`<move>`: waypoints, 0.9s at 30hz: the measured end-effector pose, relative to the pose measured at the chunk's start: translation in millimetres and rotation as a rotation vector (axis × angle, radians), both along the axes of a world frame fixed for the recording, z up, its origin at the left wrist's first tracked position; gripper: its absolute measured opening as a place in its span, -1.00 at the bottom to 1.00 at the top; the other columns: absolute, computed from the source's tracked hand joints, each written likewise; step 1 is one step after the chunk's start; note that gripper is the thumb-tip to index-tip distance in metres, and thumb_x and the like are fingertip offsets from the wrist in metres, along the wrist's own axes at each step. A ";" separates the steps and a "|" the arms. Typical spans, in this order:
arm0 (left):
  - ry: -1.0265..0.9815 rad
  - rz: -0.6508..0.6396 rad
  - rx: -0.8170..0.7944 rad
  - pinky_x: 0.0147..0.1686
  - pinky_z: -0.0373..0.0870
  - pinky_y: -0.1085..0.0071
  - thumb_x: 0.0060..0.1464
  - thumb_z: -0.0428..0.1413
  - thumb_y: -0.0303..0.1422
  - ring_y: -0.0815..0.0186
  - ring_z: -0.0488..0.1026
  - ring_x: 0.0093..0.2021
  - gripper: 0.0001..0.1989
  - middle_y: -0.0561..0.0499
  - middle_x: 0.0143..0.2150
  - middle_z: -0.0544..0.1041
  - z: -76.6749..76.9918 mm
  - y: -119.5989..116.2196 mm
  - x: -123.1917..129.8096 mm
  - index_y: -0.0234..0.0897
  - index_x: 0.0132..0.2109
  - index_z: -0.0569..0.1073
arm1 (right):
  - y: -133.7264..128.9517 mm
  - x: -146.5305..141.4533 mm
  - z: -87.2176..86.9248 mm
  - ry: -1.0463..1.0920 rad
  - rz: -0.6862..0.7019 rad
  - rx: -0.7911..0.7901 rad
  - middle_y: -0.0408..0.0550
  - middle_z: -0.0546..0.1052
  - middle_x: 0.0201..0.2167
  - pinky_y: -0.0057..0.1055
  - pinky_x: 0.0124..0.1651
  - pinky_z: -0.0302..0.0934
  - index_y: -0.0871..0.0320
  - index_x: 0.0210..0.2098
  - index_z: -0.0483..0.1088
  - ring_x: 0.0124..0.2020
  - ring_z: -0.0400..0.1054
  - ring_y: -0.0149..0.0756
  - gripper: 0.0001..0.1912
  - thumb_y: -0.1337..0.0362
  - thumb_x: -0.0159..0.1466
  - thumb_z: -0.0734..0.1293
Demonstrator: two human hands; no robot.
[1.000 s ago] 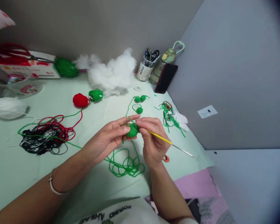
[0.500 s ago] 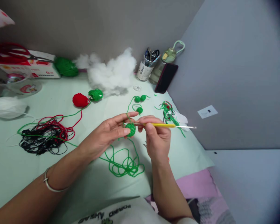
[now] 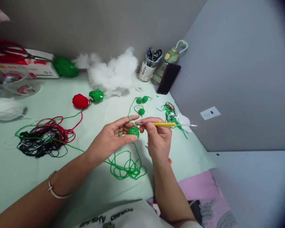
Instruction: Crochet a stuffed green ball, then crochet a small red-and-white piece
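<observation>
My left hand [image 3: 114, 134] pinches a small green crochet piece [image 3: 133, 132] between thumb and fingers, with green yarn running over the raised index finger. My right hand [image 3: 158, 134] is closed round a crochet hook [image 3: 163, 124] with a yellow grip, held like a pen. The hook's left end reaches to the top of the crochet piece; whether it sits in a loop I cannot tell. Below my hands lies a loose tangle of green yarn [image 3: 128, 169]. Just beyond them rest a small green ball [image 3: 141, 111] with a yarn tail and two more green balls [image 3: 142, 99].
Left: red yarn ball [image 3: 80, 101], green yarn bundle [image 3: 96, 96], black yarn tangle [image 3: 41, 142], white yarn [image 3: 6, 109]. Behind: white stuffing [image 3: 114, 74], red-handled scissors [image 3: 11, 50] on a box, pen cup [image 3: 147, 71], bottle [image 3: 172, 55], phone [image 3: 169, 78]. Yarn scraps [image 3: 172, 115] lie right.
My left thumb has shifted right across the front of the crochet piece, whose upper part now tilts differently. The hook has moved slightly up and left with my right hand.
</observation>
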State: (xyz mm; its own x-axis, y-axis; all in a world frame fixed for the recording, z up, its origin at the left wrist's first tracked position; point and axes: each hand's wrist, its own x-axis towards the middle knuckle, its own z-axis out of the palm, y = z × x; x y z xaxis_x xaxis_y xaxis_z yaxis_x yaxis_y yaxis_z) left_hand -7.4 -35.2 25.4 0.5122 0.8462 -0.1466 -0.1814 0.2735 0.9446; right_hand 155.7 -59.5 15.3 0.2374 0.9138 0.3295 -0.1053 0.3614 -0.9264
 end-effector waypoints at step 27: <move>0.232 0.139 0.321 -0.12 0.37 0.33 0.04 0.32 -0.46 0.30 0.43 -0.17 -0.58 0.07 -0.23 0.42 11.7 0.3 -4.3 -0.04 0.06 0.63 | -8.5 4.7 11.6 -0.206 0.072 0.077 -0.09 0.62 -0.28 -0.32 -0.28 0.42 0.07 -0.21 0.55 -0.38 0.48 -0.36 -0.82 0.28 0.44 0.28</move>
